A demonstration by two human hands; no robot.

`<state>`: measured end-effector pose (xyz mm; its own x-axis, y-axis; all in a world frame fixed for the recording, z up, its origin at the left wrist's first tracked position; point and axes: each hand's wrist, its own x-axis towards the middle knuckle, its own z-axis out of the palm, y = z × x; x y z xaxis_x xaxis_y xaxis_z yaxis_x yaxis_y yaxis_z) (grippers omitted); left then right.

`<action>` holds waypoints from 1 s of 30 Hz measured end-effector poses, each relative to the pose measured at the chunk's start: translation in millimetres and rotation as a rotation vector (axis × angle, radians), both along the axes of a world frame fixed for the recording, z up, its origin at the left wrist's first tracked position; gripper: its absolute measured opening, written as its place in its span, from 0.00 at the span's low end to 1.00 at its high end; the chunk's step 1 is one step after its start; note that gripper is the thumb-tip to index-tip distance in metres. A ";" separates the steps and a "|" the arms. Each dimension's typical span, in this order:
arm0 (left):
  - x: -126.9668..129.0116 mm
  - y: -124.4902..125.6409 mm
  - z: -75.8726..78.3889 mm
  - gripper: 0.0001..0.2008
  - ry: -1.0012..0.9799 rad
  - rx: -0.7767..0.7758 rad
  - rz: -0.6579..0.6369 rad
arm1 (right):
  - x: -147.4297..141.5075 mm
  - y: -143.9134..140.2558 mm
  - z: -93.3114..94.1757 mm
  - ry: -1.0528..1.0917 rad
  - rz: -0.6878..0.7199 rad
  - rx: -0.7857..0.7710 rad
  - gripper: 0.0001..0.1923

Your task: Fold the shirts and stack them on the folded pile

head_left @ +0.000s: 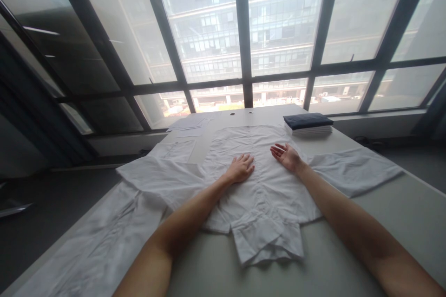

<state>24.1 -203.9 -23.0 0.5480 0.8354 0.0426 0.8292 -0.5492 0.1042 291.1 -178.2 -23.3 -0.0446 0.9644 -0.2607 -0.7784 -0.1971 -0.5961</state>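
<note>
A white long-sleeved shirt [275, 185] lies spread on the table, its collar [265, 236] toward me and its sleeves out to both sides. Wrinkles run along the middle of the cloth. My left hand [241, 168] rests palm down on the shirt, left of its middle line, with the fingers stretched out. My right hand [286, 157] is turned palm up at the right part of the shirt, fingers apart, holding nothing. Whether its back touches the cloth I cannot tell.
At the back right stands a stack of folded white cloth [310, 131] with a dark folded cloth [303, 120] on top. Papers [188, 124] lie at the back left. More white cloth [101, 241] covers the table's left side. Beyond the table [209, 264] are large windows [278, 18].
</note>
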 end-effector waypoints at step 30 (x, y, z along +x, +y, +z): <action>-0.4 0.6 -1.9 0.29 -0.002 0.010 -0.005 | 4.1 7.3 -5.3 -0.037 -0.080 0.022 0.23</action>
